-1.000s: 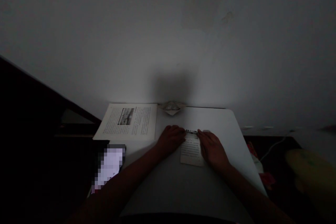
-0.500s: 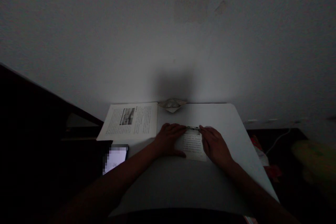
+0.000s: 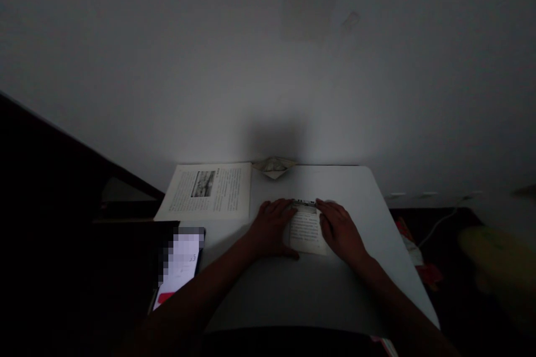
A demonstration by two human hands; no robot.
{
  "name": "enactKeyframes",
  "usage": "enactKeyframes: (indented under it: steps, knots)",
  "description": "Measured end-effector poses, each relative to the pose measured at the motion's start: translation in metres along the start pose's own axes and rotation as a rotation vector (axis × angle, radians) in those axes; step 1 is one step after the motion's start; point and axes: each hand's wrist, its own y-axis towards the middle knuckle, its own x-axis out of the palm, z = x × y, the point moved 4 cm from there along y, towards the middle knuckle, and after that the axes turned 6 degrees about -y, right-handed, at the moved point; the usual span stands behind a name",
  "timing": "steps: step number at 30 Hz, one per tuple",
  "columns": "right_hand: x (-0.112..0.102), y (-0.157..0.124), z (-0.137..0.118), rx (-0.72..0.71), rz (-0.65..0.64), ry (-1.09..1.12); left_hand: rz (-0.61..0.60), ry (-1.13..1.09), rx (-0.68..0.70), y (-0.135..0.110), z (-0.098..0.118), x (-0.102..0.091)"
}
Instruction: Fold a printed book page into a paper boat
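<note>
A small sheet of printed paper (image 3: 307,228) lies on the white table in front of me, its far edge folded over into a strip with a dark picture. My left hand (image 3: 272,228) rests at its left side, open, fingertips on the fold and thumb spread toward the near left corner. On the right side, my right hand (image 3: 339,228) has its fingers together and closed on the folded edge; its thumb is partly hidden. Beyond both hands, a folded paper boat (image 3: 274,167) stands against the wall.
More printed pages (image 3: 226,192) lie at the table's back left. A lit phone (image 3: 180,262) sits at the left edge, partly behind my left forearm. The white table (image 3: 377,234) meets the wall (image 3: 201,95). A pale cable (image 3: 439,227) runs off to the right.
My fingers have shifted slightly along the folded edge, and the left hand lies flatter. The view has moved a little, showing more of the phone.
</note>
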Motion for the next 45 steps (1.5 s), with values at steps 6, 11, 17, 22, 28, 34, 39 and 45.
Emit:
enactKeyframes:
  steps: [6, 11, 17, 22, 28, 34, 39, 45]
  knots:
    - [-0.008, 0.006, -0.001, 0.076, 0.067, 0.093, 0.072, -0.008, -0.005, -0.013, 0.005, 0.013]
    - [-0.009, 0.01, 0.003, 0.143, 0.102, 0.151, 0.104, -0.036, 0.009, -0.021, 0.005, 0.015]
    - [-0.014, 0.015, 0.011, 0.286, 0.107, 0.213, 0.121, -0.038, 0.018, -0.023, 0.006, 0.01]
    - [-0.017, 0.018, 0.015, 0.316, 0.103, 0.248, 0.111, -0.038, 0.018, -0.022, 0.006, 0.011]
    - [-0.015, 0.021, 0.022, 0.399, 0.067, 0.386, 0.122, -0.054, 0.022, -0.022, 0.006, 0.009]
    - [-0.019, 0.022, 0.024, 0.454, 0.054, 0.534, 0.144, -0.085, 0.02, -0.024, 0.006, 0.007]
    - [-0.022, 0.018, 0.026, 0.507, 0.033, 0.665, 0.18, -0.108, 0.01, -0.024, 0.006, 0.006]
    - [-0.029, 0.008, 0.026, 0.628, 0.028, 0.817, 0.331, -0.195, -0.031, -0.024, -0.002, 0.006]
